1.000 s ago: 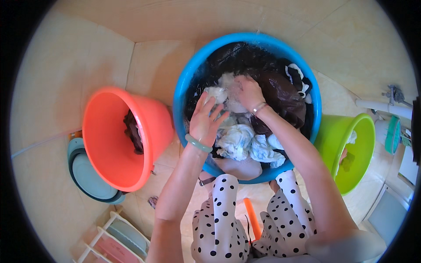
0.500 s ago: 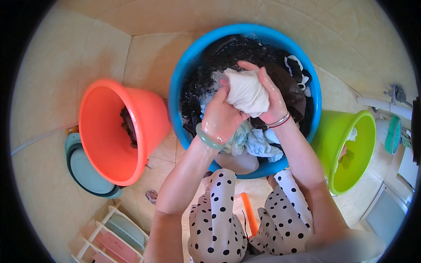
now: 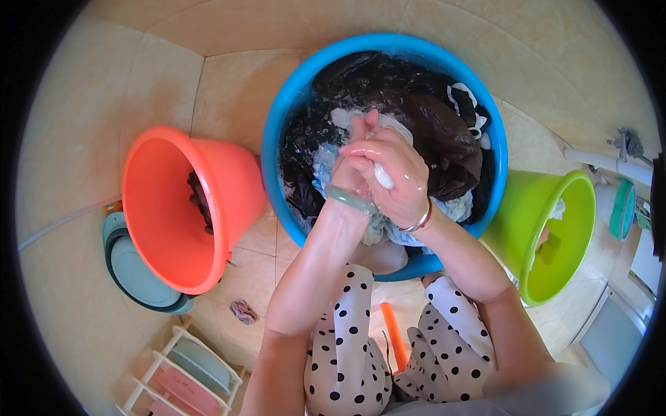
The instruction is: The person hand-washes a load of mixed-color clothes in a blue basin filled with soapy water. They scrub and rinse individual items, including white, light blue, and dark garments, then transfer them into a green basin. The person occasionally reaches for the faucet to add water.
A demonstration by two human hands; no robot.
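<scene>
A big blue basin point(image 3: 291, 97) on the tiled floor holds dark wet clothes point(image 3: 416, 118) and some pale ones in soapy water. Above its near side my left hand point(image 3: 352, 163) and my right hand point(image 3: 395, 173) are pressed together, both clenched around a wet white cloth point(image 3: 383, 177); only a small part of it shows between my fingers. A green bangle sits on my left wrist and a thin bracelet on my right. More pale cloth point(image 3: 326, 163) lies in the basin beside and under my hands.
An orange bucket point(image 3: 166, 208) with a dark garment inside stands left of the basin. A green bucket point(image 3: 555, 236) with cloth in it stands on the right. Grey-blue stacked basins point(image 3: 132, 277) and a small rack point(image 3: 187, 367) lie lower left. Pipes run along the right wall.
My hands lifted the white cloth out of the basin's pile, then closed tightly together around it, so that it is now mostly hidden in my grip.
</scene>
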